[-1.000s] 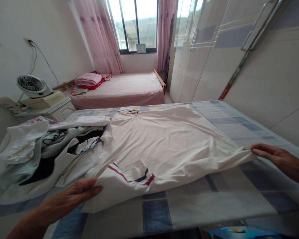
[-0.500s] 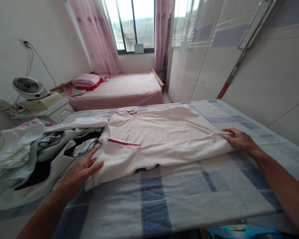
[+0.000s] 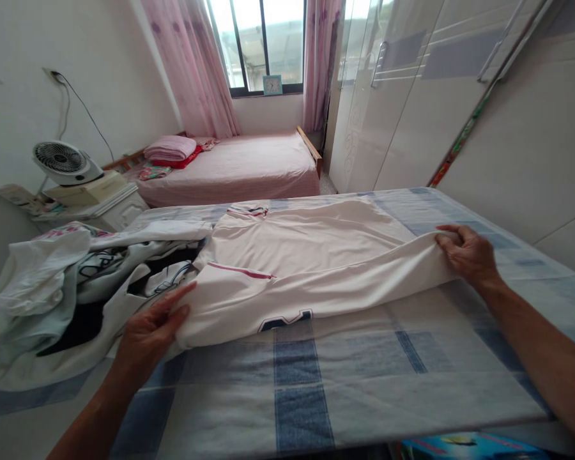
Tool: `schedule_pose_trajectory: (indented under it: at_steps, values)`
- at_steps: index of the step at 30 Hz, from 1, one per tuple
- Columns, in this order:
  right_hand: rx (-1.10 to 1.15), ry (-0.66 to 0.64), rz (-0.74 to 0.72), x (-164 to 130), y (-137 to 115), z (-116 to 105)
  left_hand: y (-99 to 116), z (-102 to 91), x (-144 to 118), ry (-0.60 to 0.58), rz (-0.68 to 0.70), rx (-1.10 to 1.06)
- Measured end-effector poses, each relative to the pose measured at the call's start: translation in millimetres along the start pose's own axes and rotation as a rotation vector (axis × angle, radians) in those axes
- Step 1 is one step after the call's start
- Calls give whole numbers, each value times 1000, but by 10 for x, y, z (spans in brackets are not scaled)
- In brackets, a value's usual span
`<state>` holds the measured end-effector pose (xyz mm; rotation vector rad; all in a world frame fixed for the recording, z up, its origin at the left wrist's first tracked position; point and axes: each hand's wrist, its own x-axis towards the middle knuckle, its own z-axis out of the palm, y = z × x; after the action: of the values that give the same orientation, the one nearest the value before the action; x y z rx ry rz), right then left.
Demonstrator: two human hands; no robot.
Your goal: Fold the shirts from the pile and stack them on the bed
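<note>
A white short-sleeved shirt [image 3: 316,246] with dark red trim and a dark printed figure lies on the bed, its near side folded over lengthwise. My right hand [image 3: 467,252] pinches the right end of that fold between thumb and fingers and holds it a little above the sheet. At the other end, my left hand [image 3: 156,322] has thumb and forefinger closed on the shirt's left edge near the shoulder. The striped sleeve trim [image 3: 242,271] lies on top of the folded layer.
A heap of clothes [image 3: 71,300] lies left of the shirt on the blue-and-white checked sheet [image 3: 364,396]. Beyond are a fan [image 3: 66,163] on a box, a pink bed [image 3: 249,163] below the window, and white wardrobe doors [image 3: 402,96] along the right.
My right hand has risen slightly, lifting the right end of the shirt's fold off the sheet. My left hand has drawn the near left corner up and inward a little. The view has shifted slightly.
</note>
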<state>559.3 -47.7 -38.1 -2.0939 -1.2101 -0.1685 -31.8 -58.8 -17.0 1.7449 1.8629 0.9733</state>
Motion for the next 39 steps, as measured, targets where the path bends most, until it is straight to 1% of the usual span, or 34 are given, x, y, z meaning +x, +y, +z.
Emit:
schedule_pose_trajectory:
  at_steps: [1,2,5,6,7,9,10,11,13,16,17,19,20,21,22,23,25,26,27,28,32,34,35,37,38,39]
  values:
    - [-15,18,-6,17,7,2,-11,-20,11,25,-3,12]
    - [-53,-13,-11,30,14,7,-29,-32,27,22,-12,25]
    - [-209,-218,-78,25,12,39,-87,-28,97,-86,-49,125]
    - [-250,-238,-120,4,-9,47,-95,-20,125,-121,-64,159]
    - [-274,-213,-168,-26,-46,52,-90,-14,158,-144,-76,191]
    - [-273,-110,-280,-109,-179,48,-44,-10,241,-143,-55,261]
    - [-243,-85,-342,-159,-271,43,-8,-9,296,-137,-13,295]
    - [-192,-101,-405,-214,-375,40,29,-5,361,-133,44,326]
    - [-58,-216,-510,-334,-586,54,91,25,517,-140,179,359]
    - [71,-380,-576,-525,-812,154,117,142,766,-217,399,362]
    - [77,-404,-589,-585,-848,206,113,193,836,-270,466,367]
    - [59,-397,-621,-688,-866,315,108,291,934,-385,555,393]
    - [47,-381,-641,-728,-857,365,112,328,959,-425,565,416]
    - [37,-362,-661,-758,-841,406,124,352,967,-424,553,442]
    - [29,-340,-679,-780,-823,437,142,363,959,-372,533,468]
    - [24,-320,-694,-793,-806,458,165,360,935,-272,514,489]
    - [18,-305,-711,-802,-786,473,212,323,852,-9,507,509]
    - [17,-303,-716,-800,-782,472,229,298,799,90,517,514]
    - [16,-302,-718,-797,-781,468,238,275,740,141,529,525]
    - [14,-303,-720,-792,-781,464,236,256,679,146,535,540]
    - [12,-306,-724,-783,-780,464,113,237,403,73,453,552]
    - [13,-302,-726,-791,-777,471,11,239,250,19,465,513]
    - [12,-299,-728,-798,-775,471,-39,234,176,-41,494,497]
    - [12,-305,-734,-803,-770,459,-119,202,55,-206,535,476]
    - [11,-324,-737,-793,-764,445,-145,173,18,-288,527,463]
    - [8,-355,-734,-770,-753,429,-159,138,5,-343,496,441]
